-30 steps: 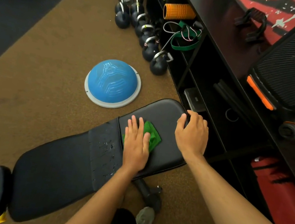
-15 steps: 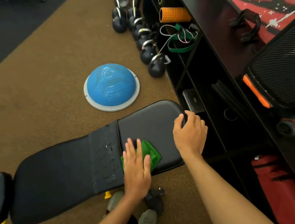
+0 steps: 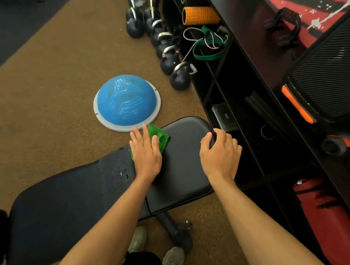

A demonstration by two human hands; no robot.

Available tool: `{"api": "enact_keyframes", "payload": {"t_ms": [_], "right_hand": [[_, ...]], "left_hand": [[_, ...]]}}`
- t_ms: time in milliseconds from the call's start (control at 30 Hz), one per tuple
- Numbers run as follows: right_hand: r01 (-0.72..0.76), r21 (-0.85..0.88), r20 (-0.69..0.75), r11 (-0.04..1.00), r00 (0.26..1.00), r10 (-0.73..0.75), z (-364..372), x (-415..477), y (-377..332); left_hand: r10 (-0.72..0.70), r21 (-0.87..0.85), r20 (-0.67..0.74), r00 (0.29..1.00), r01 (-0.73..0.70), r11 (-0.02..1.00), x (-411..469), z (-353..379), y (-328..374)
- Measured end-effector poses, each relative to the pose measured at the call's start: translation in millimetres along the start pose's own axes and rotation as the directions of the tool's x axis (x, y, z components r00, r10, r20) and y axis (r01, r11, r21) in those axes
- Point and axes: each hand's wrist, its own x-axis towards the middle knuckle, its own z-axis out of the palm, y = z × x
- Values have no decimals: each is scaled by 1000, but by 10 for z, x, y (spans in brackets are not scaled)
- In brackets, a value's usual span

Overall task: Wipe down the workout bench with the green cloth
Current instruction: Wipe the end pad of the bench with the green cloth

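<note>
The black padded workout bench (image 3: 184, 156) runs from lower left to centre, its seat pad nearest the shelves. A green cloth (image 3: 159, 137) lies bunched at the seat pad's far left edge. My left hand (image 3: 145, 153) presses flat on the cloth, fingers spread, covering most of it. My right hand (image 3: 219, 153) rests on the seat pad's right end, fingers curled over its edge. Wet droplets (image 3: 118, 176) show on the pad section just behind the seat.
A blue balance dome (image 3: 126, 102) sits on the brown floor just beyond the bench. Several kettlebells (image 3: 169, 50) line the black shelving unit (image 3: 242, 92) on the right. A red bag (image 3: 331, 226) lies low right. My shoes (image 3: 171, 260) are under the bench.
My left hand slid the green cloth from the near edge of the seat pad across to its far left edge. The right hand stayed on the pad's end.
</note>
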Motion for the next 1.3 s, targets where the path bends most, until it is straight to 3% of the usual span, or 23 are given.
{"api": "enact_keyframes", "payload": {"t_ms": [267, 633, 800, 933, 1033, 1133, 1233, 1300], "right_hand": [[-10, 4, 6, 1000, 1000, 10, 25, 12, -5], [-21, 51, 26, 998, 999, 20, 2, 17, 6], [-153, 231, 35, 961, 988, 149, -84, 8, 108], [-294, 317, 31, 902, 953, 300, -278, -34, 404], [-319, 293, 62, 901, 947, 315, -392, -86, 638], [-362, 316, 76, 877, 931, 357, -464, -149, 780], [-374, 319, 93, 871, 927, 364, -502, -242, 867], [-360, 321, 97, 876, 933, 347, -508, -292, 903]], "left_hand": [[90, -54, 74, 993, -86, 995, -1509, 31, -148], [-59, 113, -13, 998, 60, 992, 222, -78, 353], [-153, 173, 199, 968, 119, 978, 467, -194, 1045], [-22, 218, 345, 938, -58, 974, 536, -199, 1516], [205, 344, 472, 857, -394, 853, 444, -34, 1753], [441, 441, 572, 691, -713, 545, 193, 106, 1845], [566, 376, 635, 525, -851, 367, -129, 155, 1786], [677, 268, 640, 364, -931, 248, -367, 153, 1691]]}}
